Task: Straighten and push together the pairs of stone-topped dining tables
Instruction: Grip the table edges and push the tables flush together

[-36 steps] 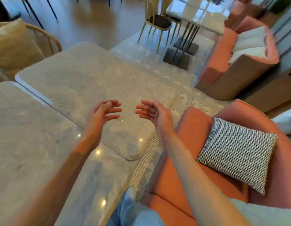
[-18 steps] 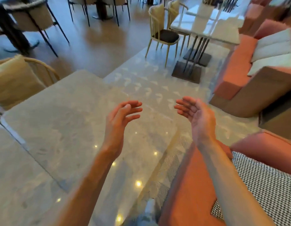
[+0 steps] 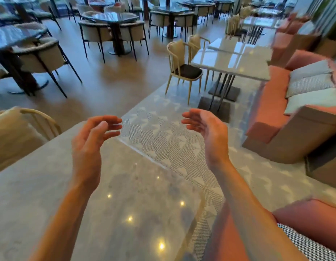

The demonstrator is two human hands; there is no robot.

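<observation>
The near stone-topped table [image 3: 50,194] fills the lower left, its far corner reaching toward the middle. A wicker chair [image 3: 22,132] stands against its left edge. The left hand [image 3: 88,146] hangs above the table near that far corner; the right hand [image 3: 210,136] hangs beyond the table's right edge, over the patterned floor [image 3: 163,144]. A sofa [image 3: 314,219] with a cushion [image 3: 314,247] on it lies just beside the right edge. Farther off, ahead and right, a pair of tables [image 3: 236,59] stands with two chairs [image 3: 182,66] on its left side and a second sofa [image 3: 287,102] on its right. More tables and chairs [image 3: 110,29] fill the room behind, to the left.
</observation>
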